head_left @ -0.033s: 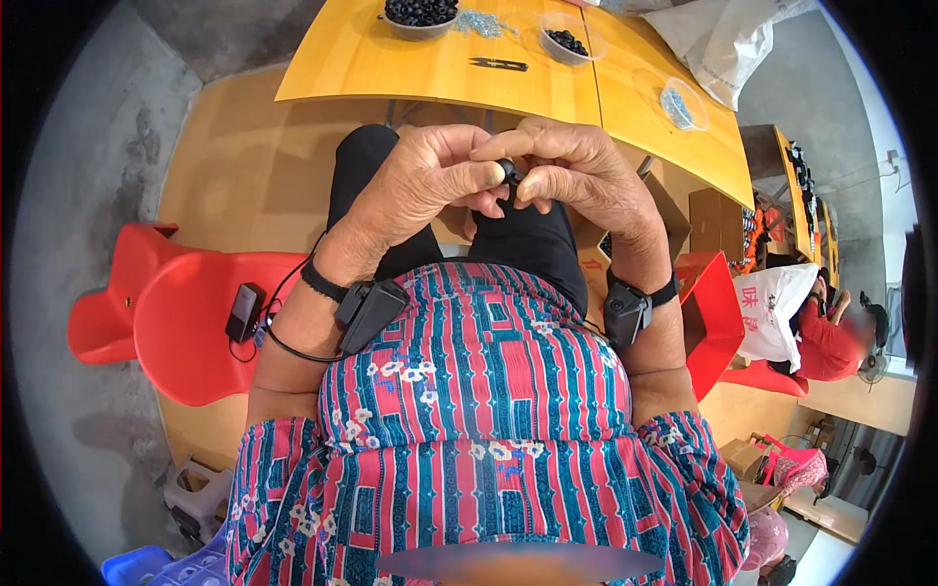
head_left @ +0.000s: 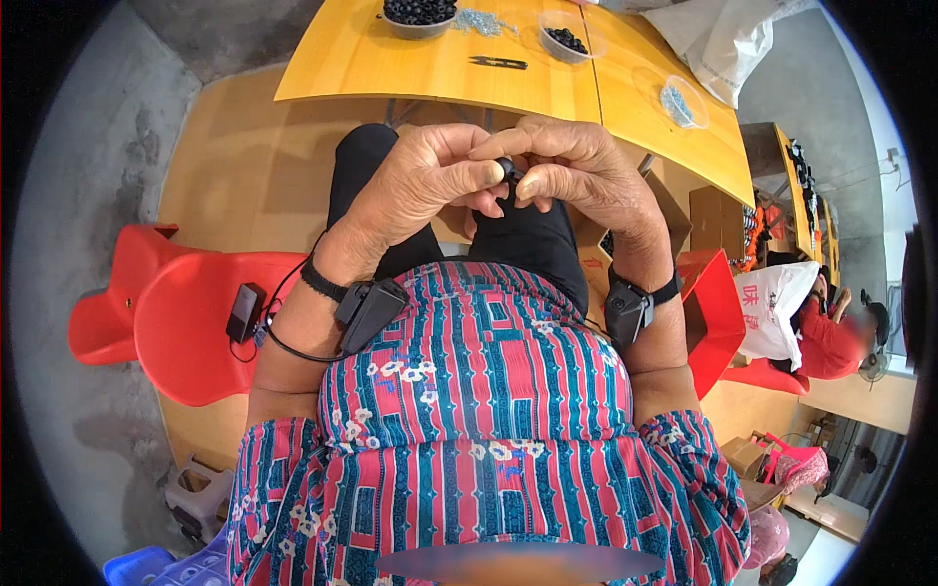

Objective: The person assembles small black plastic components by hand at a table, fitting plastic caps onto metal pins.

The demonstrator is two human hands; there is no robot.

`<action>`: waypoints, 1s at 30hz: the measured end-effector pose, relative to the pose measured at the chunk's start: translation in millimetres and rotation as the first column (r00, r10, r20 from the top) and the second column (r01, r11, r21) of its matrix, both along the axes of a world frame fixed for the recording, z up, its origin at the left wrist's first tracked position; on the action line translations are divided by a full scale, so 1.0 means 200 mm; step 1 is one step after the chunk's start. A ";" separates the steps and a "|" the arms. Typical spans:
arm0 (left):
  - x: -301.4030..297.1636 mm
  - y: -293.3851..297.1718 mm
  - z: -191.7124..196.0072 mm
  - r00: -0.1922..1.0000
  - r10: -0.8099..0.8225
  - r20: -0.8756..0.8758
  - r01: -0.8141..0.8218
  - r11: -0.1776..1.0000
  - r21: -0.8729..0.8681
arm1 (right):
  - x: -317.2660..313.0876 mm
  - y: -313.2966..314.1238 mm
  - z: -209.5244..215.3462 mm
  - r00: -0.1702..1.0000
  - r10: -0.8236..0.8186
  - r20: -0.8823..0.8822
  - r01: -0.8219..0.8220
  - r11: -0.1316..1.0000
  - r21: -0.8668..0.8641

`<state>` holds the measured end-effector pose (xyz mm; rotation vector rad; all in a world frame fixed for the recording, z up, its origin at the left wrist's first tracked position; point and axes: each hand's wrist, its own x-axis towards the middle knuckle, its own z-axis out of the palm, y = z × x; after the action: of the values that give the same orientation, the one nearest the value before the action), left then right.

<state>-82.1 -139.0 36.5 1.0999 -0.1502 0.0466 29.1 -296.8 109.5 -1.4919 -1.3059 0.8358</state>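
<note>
Above my lap, both hands meet around a small black rounded piece [head_left: 507,168]. My left hand [head_left: 425,181] pinches it between thumb and fingers. From the other side my right hand [head_left: 576,171] is closed, its thumb and forefinger at the piece's right end, where a thin dark part shows. The fingers cover much of it, so its exact kind cannot be made out. On the table beyond lie a pair of black thread snips [head_left: 498,63], a bowl heaped with black pieces [head_left: 420,14] and loose clear bluish bits [head_left: 481,22].
The yellow table [head_left: 391,73] also bears a clear tub of black pieces [head_left: 565,42] and a tub of bluish bits [head_left: 676,105]. Red chairs [head_left: 200,327] stand at left, one with a phone-like device [head_left: 244,313]. A red box [head_left: 711,327] is at right; farther off sits a person in red [head_left: 826,342].
</note>
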 end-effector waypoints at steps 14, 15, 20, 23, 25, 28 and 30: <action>0.03 0.00 -0.07 0.992 -0.121 -0.024 0.118 0.988 -0.100 | 0.01 -0.01 -0.03 0.996 -0.056 -0.063 0.052 0.997 -0.058; 0.03 -0.01 -0.07 0.992 -0.122 -0.024 0.120 0.988 -0.097 | 0.01 -0.01 -0.03 0.993 -0.086 -0.077 0.081 0.995 -0.060; 0.03 -0.05 -0.07 0.995 -0.083 -0.063 0.055 0.933 -0.356 | 0.00 0.00 -0.04 0.979 -0.161 -0.127 0.154 0.986 -0.066; 0.03 -0.03 -0.08 0.986 -0.145 -0.086 0.106 0.931 -0.350 | -0.02 0.00 -0.05 0.975 -0.207 -0.083 0.202 0.977 -0.060; 0.03 -0.02 -0.08 0.986 -0.141 -0.084 0.104 0.933 -0.344 | -0.02 0.00 -0.05 0.976 -0.218 -0.009 0.217 0.975 -0.038; 0.04 -0.03 -0.07 0.991 -0.113 -0.076 0.081 0.939 -0.334 | -0.04 0.00 -0.04 0.972 -0.232 0.025 0.233 0.972 -0.022; 0.04 -0.04 -0.07 0.993 -0.092 -0.067 0.065 0.941 -0.332 | -0.03 0.00 -0.06 0.971 -0.234 0.037 0.235 0.972 -0.018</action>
<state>-74.0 -146.5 22.8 0.7581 -0.1077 -0.0440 23.2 -295.8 98.5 -1.6477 -1.1204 0.6749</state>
